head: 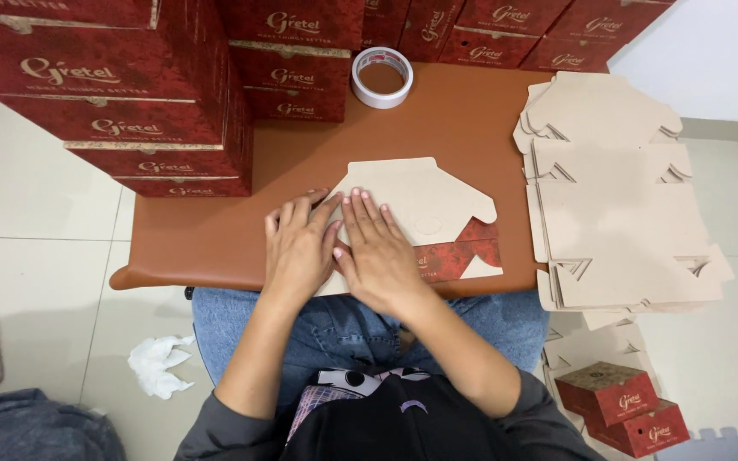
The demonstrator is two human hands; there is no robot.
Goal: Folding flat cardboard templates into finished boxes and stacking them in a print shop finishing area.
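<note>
Flat box blank [424, 205] lying plain side up at the near edge of the brown worktop [215, 230], long axis running left to right, its tabbed flap pointing away from the person and a red printed panel folded over at the lower right. Left hand [301, 248] and right hand [377, 252] lie side by side, fingers extended, pressing flat on its left part and grasping nothing. Stacked red boxes [155, 111] stand behind left, a tape roll [382, 77] behind, and a pile of blanks [617, 213] at right.
</note>
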